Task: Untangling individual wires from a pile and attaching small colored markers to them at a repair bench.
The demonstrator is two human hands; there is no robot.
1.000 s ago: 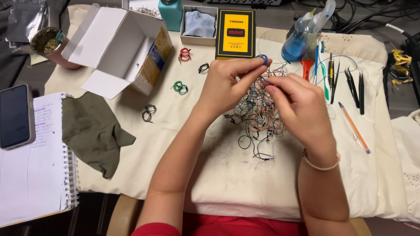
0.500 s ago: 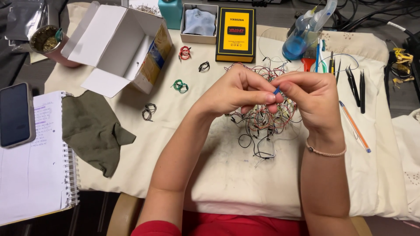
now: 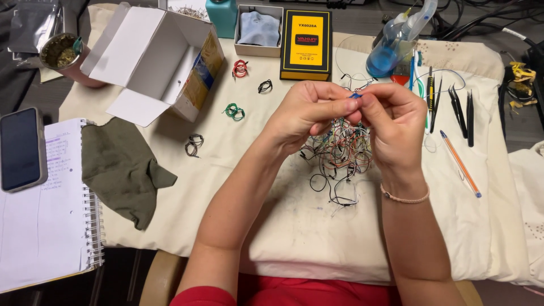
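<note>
Overall, one cream cloth (image 3: 294, 238) covers the work surface and carries nearly everything listed.

One open white cardboard box (image 3: 164, 62), lying on its side at the upper left of the cloth. One spiral notebook (image 3: 45, 226) at far left, with one dark phone (image 3: 21, 148) resting on its top corner. One olive rag (image 3: 122, 167) just beside the notebook.

Left hand (image 3: 306, 113): fingers curled in, thumb and forefinger pinched on a small blue wire piece (image 3: 355, 96). Right hand (image 3: 391, 122): fingers likewise curled, pinching the same piece from the other side, fingertips of both hands meeting. The piece is held up over one tangled heap of thin coloured wires (image 3: 340, 156), which lies on the cloth between the wrists. Whether the piece joins the heap cannot be told.

One yellow-and-black flat box (image 3: 306, 44) and one small tray holding blue cloth (image 3: 259, 29), side by side at the top edge. One blue squeeze bottle (image 3: 391, 51) to their right.

Small wire coils, four counted: one red (image 3: 239, 68), one dark (image 3: 264, 86), one green (image 3: 234, 111), one black (image 3: 194, 144), all well apart from the hands.

Hand tools at right: two black tweezers (image 3: 462, 107), one orange pen (image 3: 460, 164).
</note>
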